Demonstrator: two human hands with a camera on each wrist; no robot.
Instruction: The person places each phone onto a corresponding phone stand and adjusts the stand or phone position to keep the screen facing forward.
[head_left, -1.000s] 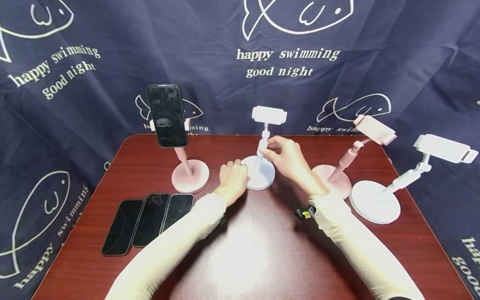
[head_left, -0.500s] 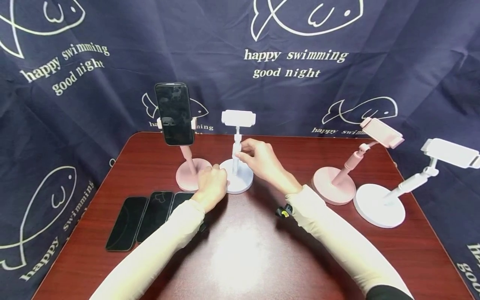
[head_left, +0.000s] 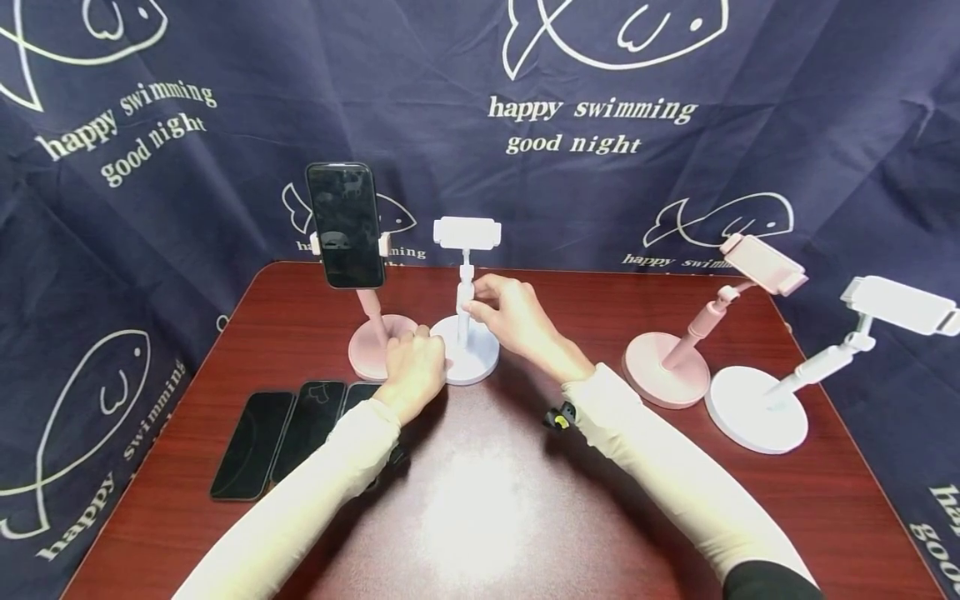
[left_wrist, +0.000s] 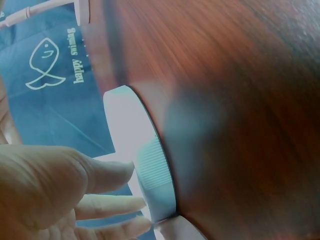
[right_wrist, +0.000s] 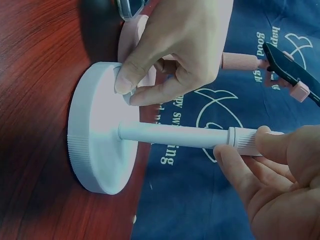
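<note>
In the head view a white phone stand [head_left: 477,360] stands upright at the middle of the table, its clamp [head_left: 467,233] level and holding no phone. My left hand [head_left: 416,369] grips the left edge of its round base; the right wrist view shows the thumb [right_wrist: 125,82] on top of the rim. My right hand [head_left: 519,318] pinches the ribbed collar [right_wrist: 245,141] on the pole between thumb and fingers. Just left, close against the white base, is a pink phone stand [head_left: 367,346] with an upright black phone [head_left: 346,225] in its clamp.
Several dark phones lie at the left, among them one phone [head_left: 253,446] at the outer end, partly behind my left sleeve. Another pink stand [head_left: 666,371] and another white stand [head_left: 757,410] are at the right of the wooden table [head_left: 480,533]. A blue curtain [head_left: 570,200] hangs behind.
Both hands have brought the white stand leftward across the table, up beside the pink stand with the phone. Over the last half second it has barely moved.
</note>
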